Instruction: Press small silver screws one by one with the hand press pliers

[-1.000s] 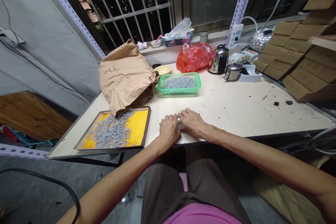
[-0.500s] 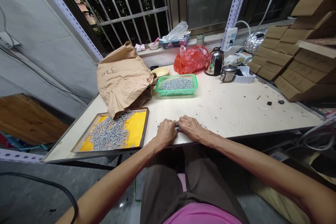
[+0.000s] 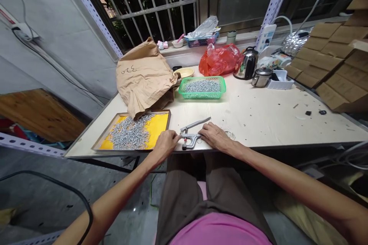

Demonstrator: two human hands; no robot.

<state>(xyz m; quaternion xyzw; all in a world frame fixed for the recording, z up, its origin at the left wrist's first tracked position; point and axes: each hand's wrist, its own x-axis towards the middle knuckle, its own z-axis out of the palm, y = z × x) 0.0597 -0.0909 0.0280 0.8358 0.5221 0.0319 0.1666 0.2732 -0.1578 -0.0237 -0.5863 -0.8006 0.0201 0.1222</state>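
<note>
A pair of metal snap-fastener pliers (image 3: 194,141) lies near the front edge of the table, its long upper handle swung apart from the C-shaped body. My right hand (image 3: 215,136) holds the right end of its body with curled fingers. At the opposite end, the fingertips of my left hand (image 3: 166,140) are pinched together next to the pliers' left side; what they hold, if anything, is hidden. Left of that hand, a shallow tray (image 3: 169,122) with a yellow base carries a heap of small shiny metal pieces (image 3: 129,134).
Farther back, a green plastic basket (image 3: 202,95) holds more metal pieces. A large brown paper bag (image 3: 143,76) overlaps the tray. Behind are a red plastic bag (image 3: 220,60), a kettle (image 3: 247,63) and a metal pot (image 3: 261,78). Cardboard boxes (image 3: 324,57) are stacked at right.
My hands have moved apart, left hand leftward, uncovering the pliers. Their upper handle now stands swung open. The camera view has shifted slightly.
</note>
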